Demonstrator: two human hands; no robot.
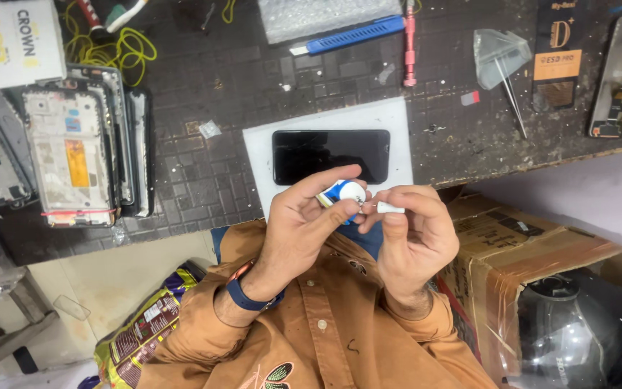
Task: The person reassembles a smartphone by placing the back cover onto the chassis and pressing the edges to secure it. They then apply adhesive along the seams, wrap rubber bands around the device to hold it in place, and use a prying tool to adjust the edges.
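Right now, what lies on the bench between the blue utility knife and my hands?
In the head view, a dark phone lying on a white sheet lies between blue utility knife and hands.

Ahead of my hands the black phone (330, 155) lies on its white sheet (397, 119), blocking a flat slide forward. Past it runs a bare strip of dark grid mat (217, 94), open up to the blue utility knife (350, 36) and the pink screwdriver (409, 47). On one side a stack of phone frames (84, 155) crowds the mat. On the other, the open cardboard box (534, 252) presses close beside my hand. My orange shirt (311, 331) closes the space below.
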